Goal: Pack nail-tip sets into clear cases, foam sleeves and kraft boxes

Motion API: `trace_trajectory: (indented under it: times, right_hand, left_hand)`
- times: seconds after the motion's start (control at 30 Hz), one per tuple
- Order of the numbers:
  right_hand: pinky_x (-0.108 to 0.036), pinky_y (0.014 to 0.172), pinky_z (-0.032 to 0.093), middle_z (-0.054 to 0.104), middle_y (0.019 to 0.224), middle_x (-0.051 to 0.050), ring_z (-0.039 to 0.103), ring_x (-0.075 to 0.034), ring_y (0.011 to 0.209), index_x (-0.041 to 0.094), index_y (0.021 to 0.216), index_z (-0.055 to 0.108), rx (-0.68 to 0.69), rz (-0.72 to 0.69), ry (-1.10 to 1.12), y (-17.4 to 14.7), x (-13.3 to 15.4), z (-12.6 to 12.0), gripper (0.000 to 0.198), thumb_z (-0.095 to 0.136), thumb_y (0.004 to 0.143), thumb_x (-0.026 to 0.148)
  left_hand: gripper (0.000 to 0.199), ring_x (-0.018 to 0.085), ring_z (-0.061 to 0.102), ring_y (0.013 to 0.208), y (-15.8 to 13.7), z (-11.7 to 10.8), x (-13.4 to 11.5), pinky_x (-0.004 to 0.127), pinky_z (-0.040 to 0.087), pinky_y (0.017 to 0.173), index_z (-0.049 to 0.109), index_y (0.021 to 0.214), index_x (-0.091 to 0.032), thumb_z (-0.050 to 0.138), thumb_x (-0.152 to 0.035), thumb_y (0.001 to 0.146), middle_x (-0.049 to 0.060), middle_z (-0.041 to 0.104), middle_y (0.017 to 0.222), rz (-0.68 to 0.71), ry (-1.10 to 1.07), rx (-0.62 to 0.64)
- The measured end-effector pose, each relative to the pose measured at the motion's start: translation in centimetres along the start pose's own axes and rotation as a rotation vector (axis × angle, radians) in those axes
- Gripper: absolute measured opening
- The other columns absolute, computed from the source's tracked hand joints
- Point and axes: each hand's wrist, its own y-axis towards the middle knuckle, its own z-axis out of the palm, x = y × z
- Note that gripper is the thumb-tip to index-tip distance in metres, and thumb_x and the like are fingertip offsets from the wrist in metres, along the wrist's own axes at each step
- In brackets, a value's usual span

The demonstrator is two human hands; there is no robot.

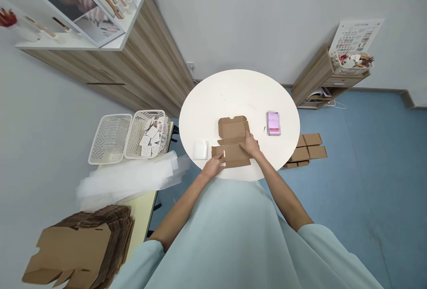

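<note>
A flat brown cardboard box blank (233,131) lies partly unfolded on the white round table (236,86), its lid panel pointing away from me. At the near left corner, my left hand (212,167) is closed on the blank's side flap, fingers and thumb at the edge. My right hand (251,145) grips the right side of the blank close to the fold line, with its fingertips partly hidden. To the left of the cardboard sits a small white square packet (200,150). A phone (273,123) with a blurred pinkish screen rests on the right.
At my left, a side table (142,211) bears white baskets (111,137), one with small white packets, a roll of translucent wrap (130,177) and stacked cardboard blanks (73,249). Folded boxes (300,153) are piled low at the right. Cabinets (156,57) stand along the wall.
</note>
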Motion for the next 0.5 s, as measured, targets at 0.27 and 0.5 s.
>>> trace_trajectory:
  times: [0.27,0.5]
  right_hand:
    - [-0.044,0.102,0.056,0.032,0.165,-0.02,0.067,-0.032,0.124,0.029,0.172,0.016,0.117,-0.163,0.02,-0.8,-2.5,0.5,0.116,0.087,0.08,0.041]
    - [-0.051,0.102,0.055,0.025,0.168,-0.022,0.06,-0.043,0.136,0.037,0.173,0.005,0.158,-0.208,-0.072,-3.2,-4.5,1.2,0.14,0.098,0.068,0.043]
  left_hand:
    - [0.026,0.03,0.064,0.134,0.2,0.0,-0.6,0.041,0.054,0.111,0.076,0.116,-0.027,0.078,-0.027,0.09,0.008,0.064,0.148,-0.064,-0.091,-0.025]
    - [0.033,0.032,0.064,0.135,0.8,-0.9,-0.8,0.04,0.051,0.114,0.075,0.123,-0.025,0.077,-0.03,0.091,0.008,0.066,0.149,-0.178,-0.215,-0.021]
